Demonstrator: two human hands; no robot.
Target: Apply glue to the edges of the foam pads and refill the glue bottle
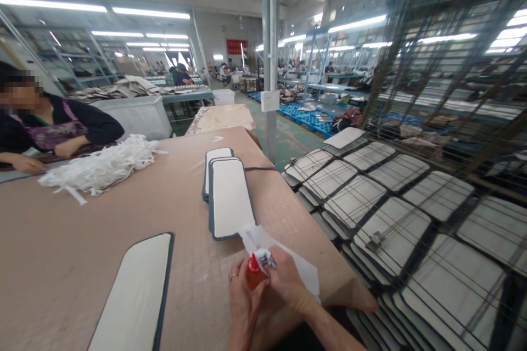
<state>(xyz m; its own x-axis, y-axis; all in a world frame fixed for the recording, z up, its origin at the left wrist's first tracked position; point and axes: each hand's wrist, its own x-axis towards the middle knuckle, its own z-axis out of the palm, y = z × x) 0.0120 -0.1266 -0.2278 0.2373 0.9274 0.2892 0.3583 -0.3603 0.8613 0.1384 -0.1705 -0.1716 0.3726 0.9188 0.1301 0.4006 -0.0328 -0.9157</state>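
Observation:
Near the front edge of the table, my left hand (pixel 244 292) is wrapped round a small bottle (pixel 256 278) with a red nozzle cap and amber contents. Close against it, my right hand (pixel 284 274) pinches a crumpled white cloth or tissue (pixel 263 256) beside the cap. A sheet of thin white paper (pixel 302 269) lies under and behind my right hand. Just beyond my hands rests a stack of cream panels with dark edges (pixel 233 197). Another cream panel with a dark edge (pixel 134 290) lies flat to the left.
A brown-covered table (pixel 193 263) spreads before me, with a heap of white strips (pixel 105 164) at its far left. A co-worker (pixel 53 120) sits behind that heap. On the right, a wire rack (pixel 395 214) bears several cream panels. A grey post (pixel 270 66) stands ahead.

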